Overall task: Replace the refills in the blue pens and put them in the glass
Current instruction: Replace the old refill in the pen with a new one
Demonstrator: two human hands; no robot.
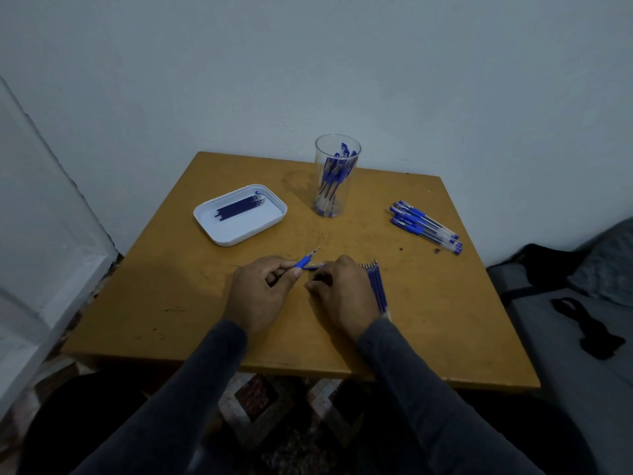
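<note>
My left hand [262, 289] pinches a blue pen [307, 259] by its grip section, tip pointing up and to the right. My right hand [342, 293] sits beside it with curled fingers; a blue piece [314, 267] shows at its fingertips, and I cannot tell whether it holds it. Several blue refills [377, 289] lie in a row just right of my right hand. The clear glass [336, 176] at the back holds several blue pens. More blue pens [424, 225] lie in a pile at the right.
A white tray [239, 214] with several dark refills sits at the back left of the yellow-brown table [171, 286]. A wall stands behind the table. Grey fabric with black items [582, 323] lies beyond the table's right edge.
</note>
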